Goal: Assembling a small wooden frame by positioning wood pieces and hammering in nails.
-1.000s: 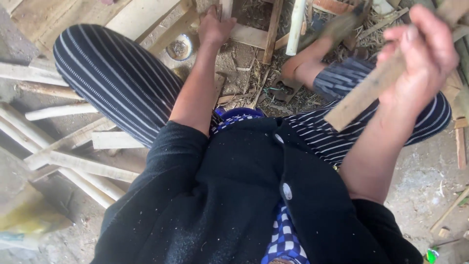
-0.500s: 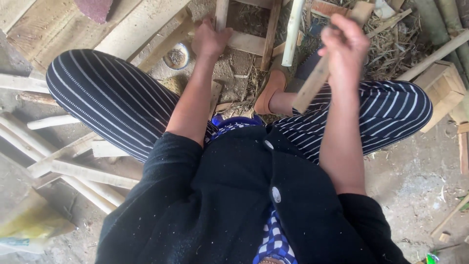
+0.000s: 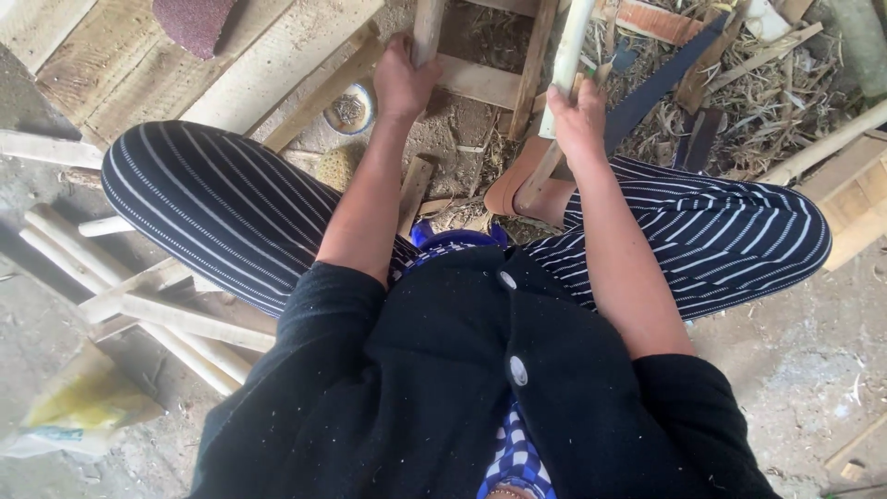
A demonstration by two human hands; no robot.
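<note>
My left hand [image 3: 405, 85] is closed around an upright wooden post [image 3: 427, 23] of a rough wooden frame in front of me. A flat crossbar [image 3: 480, 81] joins that post to a second upright [image 3: 536, 55]. My right hand [image 3: 577, 122] grips a short wooden stick [image 3: 539, 177], whose lower end points down toward my foot. This hand sits low against a pale peeled pole [image 3: 571, 46] of the frame. My legs in striped trousers spread to either side of the frame.
A dark saw blade [image 3: 661, 83] lies among wood shavings at the upper right. A small bowl of nails [image 3: 349, 109] stands by my left knee. Peeled sticks [image 3: 139, 310] lie at the left, planks [image 3: 111, 65] at the upper left, a wooden box [image 3: 850, 199] at the right.
My right hand has swung the wooden stick down from high at the right to the frame. My left hand has kept its grip on the post.
</note>
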